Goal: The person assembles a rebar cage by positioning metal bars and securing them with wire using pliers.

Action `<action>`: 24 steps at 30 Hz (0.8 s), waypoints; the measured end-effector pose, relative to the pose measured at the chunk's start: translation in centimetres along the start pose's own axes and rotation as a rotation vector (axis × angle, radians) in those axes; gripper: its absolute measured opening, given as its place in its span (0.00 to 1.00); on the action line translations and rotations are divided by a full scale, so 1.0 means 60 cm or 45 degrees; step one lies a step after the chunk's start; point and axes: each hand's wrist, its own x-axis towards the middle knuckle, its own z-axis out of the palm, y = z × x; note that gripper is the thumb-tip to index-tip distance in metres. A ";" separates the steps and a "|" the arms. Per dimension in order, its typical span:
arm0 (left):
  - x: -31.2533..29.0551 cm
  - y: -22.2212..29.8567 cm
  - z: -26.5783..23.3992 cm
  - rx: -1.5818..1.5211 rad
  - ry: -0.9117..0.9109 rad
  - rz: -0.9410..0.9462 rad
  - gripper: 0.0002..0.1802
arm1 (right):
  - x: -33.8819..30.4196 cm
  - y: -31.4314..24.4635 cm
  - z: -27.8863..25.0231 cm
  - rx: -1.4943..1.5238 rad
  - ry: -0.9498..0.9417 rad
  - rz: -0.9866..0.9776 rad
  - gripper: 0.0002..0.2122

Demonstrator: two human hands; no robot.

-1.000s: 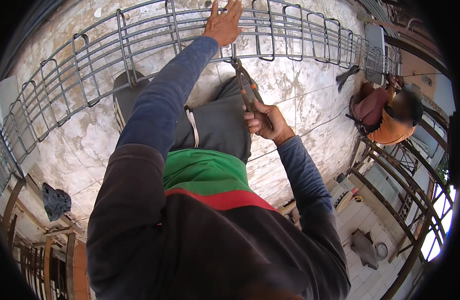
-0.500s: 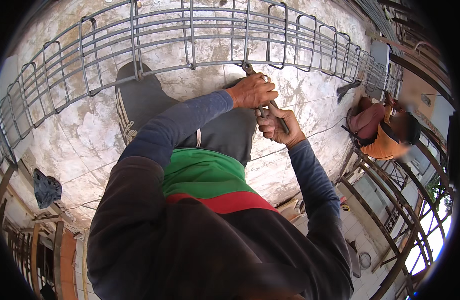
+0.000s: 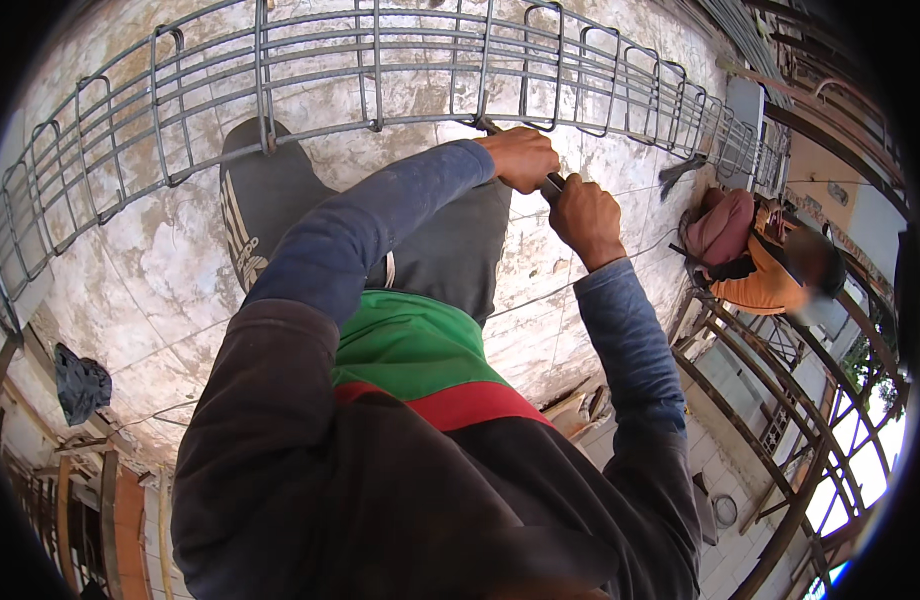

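A long cage of steel reinforcing bars (image 3: 420,70), tied with square stirrups, arches across the far side in front of me. The jaw end of a pair of dark pincers (image 3: 552,187) meets the cage's nearest bar beside a stirrup. My left hand (image 3: 523,158) is closed around the pincers close to that bar. Farther down the handles, my right hand (image 3: 588,214) grips with its fingers wrapped round. Both hands hide most of the tool, and the wire or joint at its jaws cannot be made out.
At right a co-worker (image 3: 760,265) in an orange top sits by the cage's far end. A dark plastic bag (image 3: 82,384) lies at left on the stained tile floor (image 3: 150,290). Wooden frames (image 3: 760,420) stand at lower right, near a wire coil (image 3: 724,511).
My right hand has turned over and moved up and right, and the pincer handles have swung together. My left hand has rolled forward over the tool. The view has shifted slightly.
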 end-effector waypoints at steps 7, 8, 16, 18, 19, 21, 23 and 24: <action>-0.021 -0.044 -0.084 -0.336 -0.044 0.068 0.38 | 0.045 0.041 -0.025 0.005 -0.332 -0.600 0.19; -0.028 -0.054 -0.111 -0.092 -0.059 -0.041 0.44 | 0.037 0.010 -0.073 0.311 -0.688 -0.127 0.23; -0.066 -0.160 -0.107 0.833 0.034 -0.528 0.39 | -0.003 0.003 0.014 1.168 -0.837 0.223 0.20; -0.068 -0.154 -0.106 0.821 0.053 -0.519 0.40 | -0.020 -0.004 0.044 1.316 -0.808 0.228 0.18; -0.068 -0.154 -0.107 0.827 0.081 -0.520 0.40 | -0.027 -0.009 0.058 1.369 -0.777 0.231 0.17; -0.068 -0.155 -0.107 0.847 0.102 -0.562 0.42 | -0.034 -0.015 0.099 1.380 -0.652 0.225 0.17; -0.068 -0.154 -0.111 0.781 0.120 -0.515 0.40 | -0.040 -0.025 0.128 1.421 -0.557 0.245 0.17; -0.067 -0.152 -0.112 0.790 0.116 -0.513 0.40 | -0.041 -0.027 0.139 1.427 -0.544 0.253 0.16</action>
